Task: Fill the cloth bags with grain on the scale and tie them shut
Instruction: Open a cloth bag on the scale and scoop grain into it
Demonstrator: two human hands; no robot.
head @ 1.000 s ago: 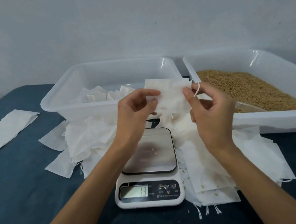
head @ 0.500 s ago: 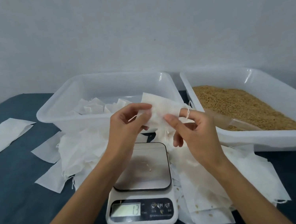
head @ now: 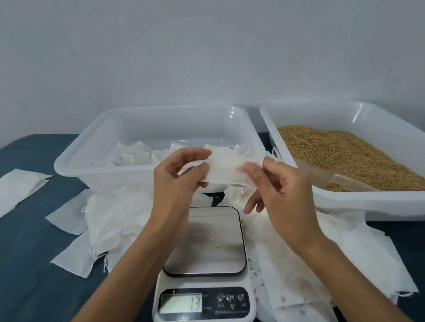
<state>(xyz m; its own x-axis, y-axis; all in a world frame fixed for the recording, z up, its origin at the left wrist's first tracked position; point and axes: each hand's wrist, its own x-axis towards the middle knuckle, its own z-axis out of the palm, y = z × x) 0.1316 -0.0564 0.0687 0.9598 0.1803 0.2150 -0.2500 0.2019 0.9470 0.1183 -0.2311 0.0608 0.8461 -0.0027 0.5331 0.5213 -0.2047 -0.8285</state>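
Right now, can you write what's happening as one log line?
stage: opening empty cloth bag | left hand: pinching bag | right hand: pinching bag | scale: bare, reads 13 | grain: in right tub

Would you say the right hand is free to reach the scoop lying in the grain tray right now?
Probably not yet: the right hand pinches the cloth bag together with the left hand. The path to the scoop looks open otherwise.

Showing "13" in dark digits on the pale backlit display (head: 180, 306) of the white digital kitchen scale with steel platform (head: 199, 274). Carrying an "M" and a "T" beside its black panel's buttons (head: 231, 297); small print underneath staying too blurred for reading.
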